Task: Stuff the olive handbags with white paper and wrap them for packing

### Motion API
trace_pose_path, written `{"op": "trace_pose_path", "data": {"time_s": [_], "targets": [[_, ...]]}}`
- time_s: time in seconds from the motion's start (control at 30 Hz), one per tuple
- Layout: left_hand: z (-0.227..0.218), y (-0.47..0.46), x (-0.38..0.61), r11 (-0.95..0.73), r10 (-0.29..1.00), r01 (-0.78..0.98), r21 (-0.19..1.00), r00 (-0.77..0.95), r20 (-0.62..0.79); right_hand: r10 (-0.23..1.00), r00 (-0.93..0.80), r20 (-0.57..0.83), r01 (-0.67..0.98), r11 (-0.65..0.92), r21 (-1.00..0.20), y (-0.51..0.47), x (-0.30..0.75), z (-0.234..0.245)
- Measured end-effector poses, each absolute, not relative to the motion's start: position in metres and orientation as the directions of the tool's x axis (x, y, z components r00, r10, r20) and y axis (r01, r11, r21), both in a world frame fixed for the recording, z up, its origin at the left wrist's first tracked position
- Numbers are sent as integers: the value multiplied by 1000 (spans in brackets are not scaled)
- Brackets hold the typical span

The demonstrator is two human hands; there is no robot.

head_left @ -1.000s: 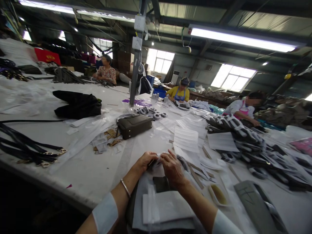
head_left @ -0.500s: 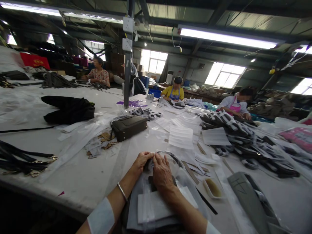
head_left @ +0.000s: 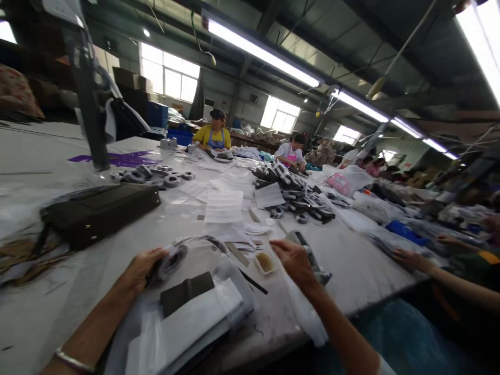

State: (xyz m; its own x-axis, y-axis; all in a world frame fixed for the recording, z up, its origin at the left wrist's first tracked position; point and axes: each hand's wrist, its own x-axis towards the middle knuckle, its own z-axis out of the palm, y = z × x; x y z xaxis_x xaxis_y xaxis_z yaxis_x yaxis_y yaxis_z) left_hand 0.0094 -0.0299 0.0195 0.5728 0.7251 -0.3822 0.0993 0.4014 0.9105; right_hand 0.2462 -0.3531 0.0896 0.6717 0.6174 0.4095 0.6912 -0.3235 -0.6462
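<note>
while l hand (head_left: 141,269) stays clamped on strap (head_left: 172,260), r hand (head_left: 294,260) moved right, grip apart.

Bares both forearms down to the left hand (head_left: 142,268) and right hand (head_left: 292,260); wears a thin silver bangle (head_left: 72,361) at the left wrist and a white sleeve (head_left: 385,365) on the right arm.

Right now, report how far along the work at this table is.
Done, it seems: a pile of wrapped straps lies across the table. In hand: the left hand grips a strap in clear film; the right hand reaches beside the small tray. Left: the dark piece and white sheets in front look unfinished.
</note>
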Motion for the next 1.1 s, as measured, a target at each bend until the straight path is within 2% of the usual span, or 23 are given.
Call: {"op": "trace_pose_path", "data": {"time_s": [0.1, 0.17, 0.27, 0.43, 0.6, 0.77, 0.9, 1.03, 1.1], "targets": [[20, -28, 10, 453, 703, 134, 881, 555, -445, 423, 893, 153, 417, -651, -635, -431, 306, 97], [22, -29, 9, 489, 690, 152, 859, 536, -488, 339, 941, 19, 278, -739, -614, -468, 333, 93], [26, -31, 10, 520, 676, 165, 838, 520, -522, 341, 931, -128, 184, -743, -643, -497, 349, 81], [33, -36, 11, 528, 694, 162, 834, 484, -533, 371, 873, -316, -28, -608, -793, -505, 354, 59], [38, -40, 11, 529, 694, 162, 833, 482, -535, 329, 887, -322, -109, -530, -841, -504, 363, 48], [37, -41, 10, 521, 701, 149, 841, 487, -521, 301, 930, -213, -62, -442, -895, -515, 360, 43], [33, -39, 10, 510, 704, 139, 849, 500, -505, 228, 963, -145, -44, -400, -915, -532, 341, 33], [34, -37, 10, 481, 712, 137, 866, 516, -477, 190, 966, -174, -75, -440, -895, -533, 326, 20], [34, -38, 9, 453, 724, 121, 883, 528, -444, 202, 965, -168, -23, -573, -819, -534, 326, 17]]}}
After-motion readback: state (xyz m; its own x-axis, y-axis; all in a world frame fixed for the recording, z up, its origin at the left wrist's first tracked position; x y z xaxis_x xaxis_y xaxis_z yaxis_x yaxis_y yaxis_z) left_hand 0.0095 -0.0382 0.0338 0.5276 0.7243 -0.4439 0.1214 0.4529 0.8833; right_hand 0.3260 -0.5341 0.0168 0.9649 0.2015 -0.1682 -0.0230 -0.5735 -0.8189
